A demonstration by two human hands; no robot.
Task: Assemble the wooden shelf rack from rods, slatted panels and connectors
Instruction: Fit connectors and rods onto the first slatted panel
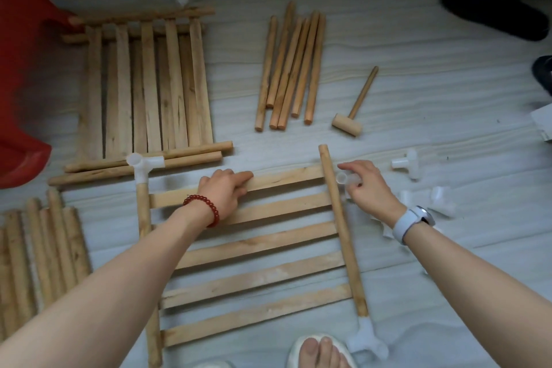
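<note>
A pale, wavy-grained floor (418,75) is spread with loose wooden parts, a dark strip running along its far edge. Under both forearms lies a slatted panel (254,248), its slats running across between two side rods. The left hand (224,191), a red bead bracelet (203,209) on its wrist, rests on the farthest slat with fingers stretched along it, pressing rather than clasping. The right hand (367,185), with a white watch (412,222) on its wrist, pinches a translucent white connector (348,179) just beside the top of the panel's right rod (340,227). A white corner connector (143,166) caps the left rod beyond the left hand, and another (366,337) sits at the right rod's near end. More loose connectors (424,200) lie just right of the right hand. Beyond the right hand are a small wooden mallet (354,110) and a bundle of rods (289,69). Beyond the left hand lies a stack of slatted panels (146,86); more rods (38,257) lie to its left.
</note>
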